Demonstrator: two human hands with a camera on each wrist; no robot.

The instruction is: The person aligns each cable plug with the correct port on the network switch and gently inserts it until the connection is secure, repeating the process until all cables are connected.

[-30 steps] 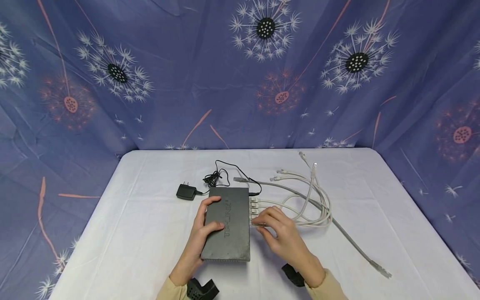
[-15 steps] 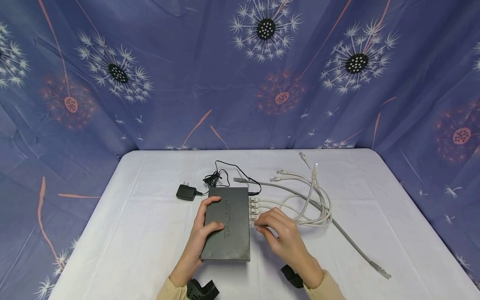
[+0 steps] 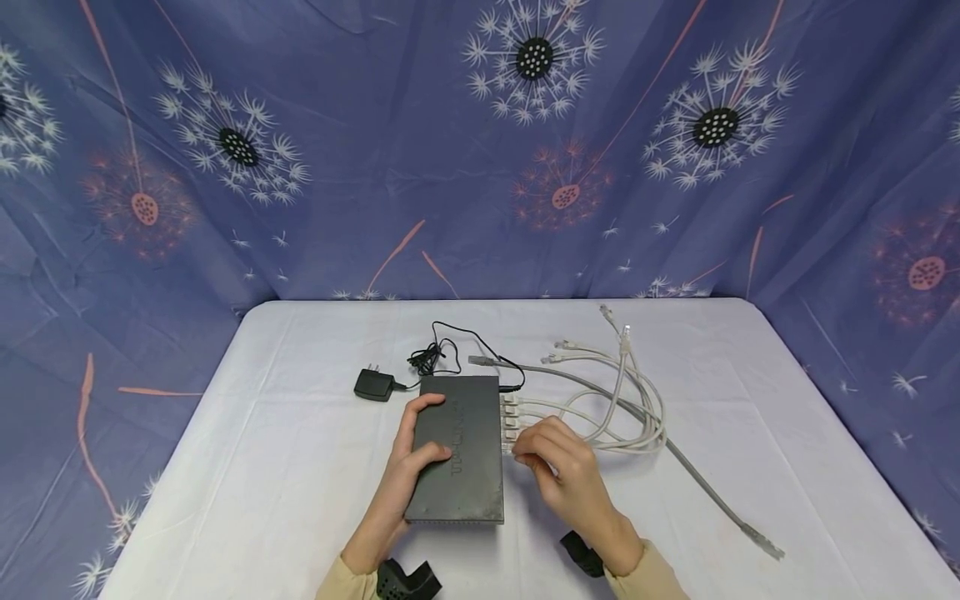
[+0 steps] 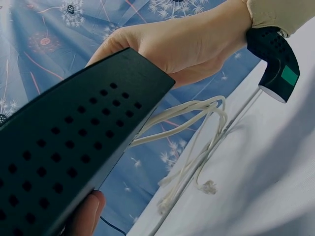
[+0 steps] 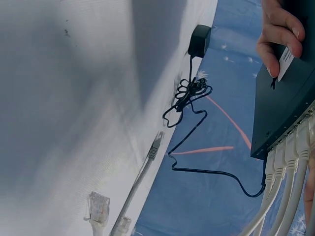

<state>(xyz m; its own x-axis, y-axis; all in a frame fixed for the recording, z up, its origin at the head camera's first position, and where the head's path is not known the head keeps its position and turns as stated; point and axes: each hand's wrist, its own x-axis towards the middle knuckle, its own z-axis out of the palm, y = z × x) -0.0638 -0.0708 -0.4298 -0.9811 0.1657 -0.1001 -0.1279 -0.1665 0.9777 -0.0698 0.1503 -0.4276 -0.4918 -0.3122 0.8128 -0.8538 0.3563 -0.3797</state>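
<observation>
A dark grey network switch point(image 3: 468, 492) with raised TP-LINK lettering is held by my left hand point(image 3: 405, 471), thumb across its top and fingers along its left side. Several white network cable plugs point(image 3: 511, 412) sit in a row in the ports on its right edge. At the near end of that row, my right hand point(image 3: 566, 467) pinches a network cable plug close against the switch; the fingers hide most of it. Seen from the right wrist, white cables point(image 5: 290, 167) run out side by side from the ports, and left-hand fingers point(image 5: 280, 34) lie across the switch's underside.
A black power adapter point(image 3: 373, 384) with a bundled cord point(image 3: 426, 358) lies behind and left, its lead running to the switch. Looped white cables point(image 3: 648, 417) with loose plugs lie right, crossed by a grey network cable point(image 3: 705, 481). White cloth covers the table point(image 3: 270, 467).
My right fingertips have shifted slightly to the right along the plug at the near port. The left hand and switch have stayed nearly in place.
</observation>
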